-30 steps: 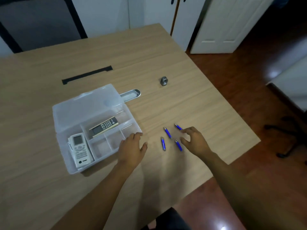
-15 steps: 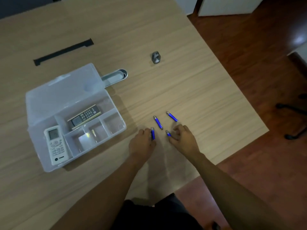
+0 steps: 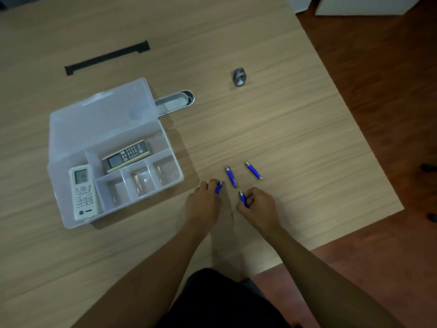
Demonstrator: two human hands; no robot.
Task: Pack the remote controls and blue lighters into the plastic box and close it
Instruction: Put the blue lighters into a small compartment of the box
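Near the bench's (image 3: 260, 114) right edge, one lighter is pinched by each hand: left (image 3: 204, 202), right (image 3: 259, 204).

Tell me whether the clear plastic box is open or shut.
Open. The clear plastic box has its lid folded back flat on the table, leaving the compartments and both remote controls exposed.

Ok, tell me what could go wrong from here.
Each hand, left hand and right hand, is pinching a lighter; a thin lighter could slip on the way to the box. Two more lighters lie loose and could roll if nudged. The white remote seems to rest on the rim, so the lid may not shut.
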